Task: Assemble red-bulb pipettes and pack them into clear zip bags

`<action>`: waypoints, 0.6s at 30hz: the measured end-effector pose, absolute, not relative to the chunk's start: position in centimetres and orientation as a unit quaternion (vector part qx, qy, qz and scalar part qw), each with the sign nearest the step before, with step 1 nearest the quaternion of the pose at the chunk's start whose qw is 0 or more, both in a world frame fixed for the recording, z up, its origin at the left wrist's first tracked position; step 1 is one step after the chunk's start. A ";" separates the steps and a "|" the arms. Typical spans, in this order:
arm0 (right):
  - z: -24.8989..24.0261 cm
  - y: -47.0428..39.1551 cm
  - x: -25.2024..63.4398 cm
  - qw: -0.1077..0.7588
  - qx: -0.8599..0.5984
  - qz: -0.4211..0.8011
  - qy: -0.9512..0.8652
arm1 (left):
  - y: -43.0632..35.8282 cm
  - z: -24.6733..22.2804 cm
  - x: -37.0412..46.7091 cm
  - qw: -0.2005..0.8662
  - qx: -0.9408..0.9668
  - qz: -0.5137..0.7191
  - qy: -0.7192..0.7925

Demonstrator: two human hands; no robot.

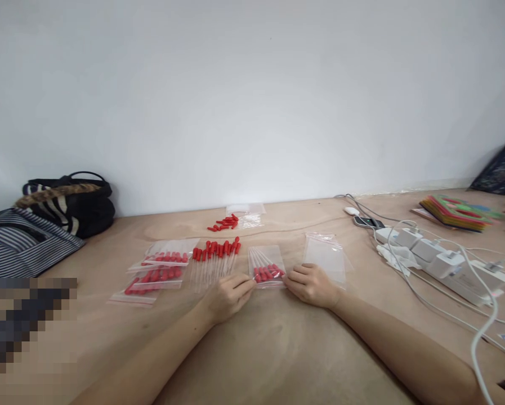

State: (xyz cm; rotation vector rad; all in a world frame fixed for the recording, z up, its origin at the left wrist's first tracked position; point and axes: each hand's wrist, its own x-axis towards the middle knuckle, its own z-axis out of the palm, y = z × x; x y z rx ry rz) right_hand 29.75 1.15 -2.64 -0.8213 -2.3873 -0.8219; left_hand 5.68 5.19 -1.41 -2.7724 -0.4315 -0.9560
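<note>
A clear zip bag (pixel 266 257) lies flat in the middle of the table, holding several clear droppers with red bulbs. My left hand (pixel 231 295) is closed at the bag's lower left corner. At its lower right corner my right hand (pixel 311 284) pinches the edge with curled fingers. Left of the bag, loose droppers with red bulbs (pixel 216 250) lie side by side. Farther left, filled bags (pixel 157 275) overlap in a stack. Flat bags with nothing visible inside (pixel 325 256) rest just beyond my right hand.
Loose red bulbs (pixel 224 223) and thin clear tubes (pixel 250 220) lie near the wall. White chargers on a power strip (pixel 446 264), cables and a phone (pixel 368 223) occupy the right. Bags (pixel 72 205) stand at the left; colored sheets (pixel 457 214) lie at the far right.
</note>
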 end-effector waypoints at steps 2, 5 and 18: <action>-2.8 1.4 29.6 0.242 -0.288 -0.300 -0.877 | 5.2 -1.3 6.0 0.117 -0.932 -0.310 -0.145; -2.9 1.5 29.5 0.247 -0.286 -0.298 -0.877 | 5.2 -1.1 6.3 0.181 -0.932 -0.288 -0.124; -3.3 1.7 27.9 0.278 -0.279 -0.329 -0.858 | 5.0 -1.1 6.3 0.215 -0.918 -0.309 -0.121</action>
